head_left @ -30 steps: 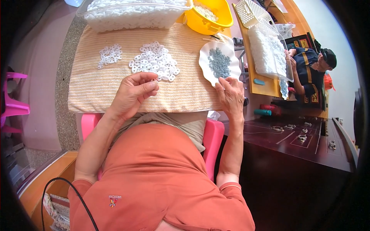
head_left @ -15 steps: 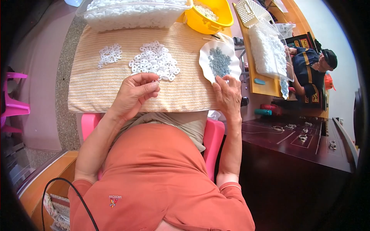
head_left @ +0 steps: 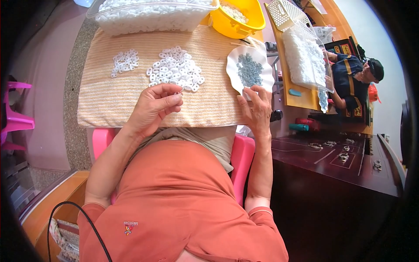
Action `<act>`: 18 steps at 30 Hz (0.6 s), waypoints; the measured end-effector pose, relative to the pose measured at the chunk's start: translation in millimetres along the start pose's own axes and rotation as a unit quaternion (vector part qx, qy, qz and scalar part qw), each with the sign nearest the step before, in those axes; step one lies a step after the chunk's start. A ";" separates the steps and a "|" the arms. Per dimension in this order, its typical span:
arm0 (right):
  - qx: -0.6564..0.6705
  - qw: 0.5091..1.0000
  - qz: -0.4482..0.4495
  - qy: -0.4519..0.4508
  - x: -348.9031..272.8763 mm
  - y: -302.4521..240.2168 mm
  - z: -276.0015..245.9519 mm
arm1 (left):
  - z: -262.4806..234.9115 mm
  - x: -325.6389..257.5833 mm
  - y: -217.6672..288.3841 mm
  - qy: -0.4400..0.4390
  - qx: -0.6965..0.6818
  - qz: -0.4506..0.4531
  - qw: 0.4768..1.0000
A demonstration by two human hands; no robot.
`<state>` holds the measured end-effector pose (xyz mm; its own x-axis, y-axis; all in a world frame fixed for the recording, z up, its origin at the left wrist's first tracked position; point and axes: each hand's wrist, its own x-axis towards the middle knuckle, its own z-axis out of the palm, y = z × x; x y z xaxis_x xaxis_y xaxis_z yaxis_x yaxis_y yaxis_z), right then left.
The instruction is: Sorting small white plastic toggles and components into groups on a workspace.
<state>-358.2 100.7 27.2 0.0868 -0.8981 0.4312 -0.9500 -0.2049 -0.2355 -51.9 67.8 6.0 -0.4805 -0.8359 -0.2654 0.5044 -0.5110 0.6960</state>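
Observation:
My left hand hovers over the towel's near side, thumb and forefinger pinched together. A tiny light bit shows at their tips, too small to name. Just beyond lies a heap of small white plastic pieces with holes; a smaller group of similar pieces is to its left. On the right, my right hand is at the near rim of a white scalloped plate, thumb apart from the bent fingers, with nothing visible between them. Small clear grey-blue pieces are piled on the plate.
A striped towel covers the table. Behind stand a clear bin of white pieces and a yellow basin. At right, another person sits by a table with a clear box of white pieces. A dark panelled surface is nearer.
My right hand has drawn back slightly from the pile toward me and left, its thumb farther from the fingers. My left hand keeps its pinch, nearly still.

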 end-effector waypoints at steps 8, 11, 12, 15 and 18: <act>0.051 0.995 -0.035 0.076 -5.8 4.5 18.1 | 1.4 1.1 -2.9 -0.001 -0.001 0.005 1.000; 0.054 0.993 -0.044 0.092 -7.7 5.9 21.9 | 2.8 0.8 -2.2 -0.002 -0.001 0.005 1.000; 0.053 0.992 -0.052 0.099 -7.6 5.8 22.3 | 2.4 0.6 -2.5 -0.001 -0.002 0.005 1.000; 0.028 0.992 -0.074 0.098 -7.7 4.6 20.1 | 1.9 0.5 -3.1 0.002 0.002 0.006 1.000; 0.028 0.993 -0.075 0.091 -8.8 4.8 18.8 | 2.7 0.5 -3.0 0.002 0.001 0.004 1.000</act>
<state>-357.9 100.3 5.9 0.1659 -0.7715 0.6142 -0.9121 -0.3569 -0.2020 -55.6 69.4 5.6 -0.4736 -0.8409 -0.2620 0.5065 -0.5033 0.7001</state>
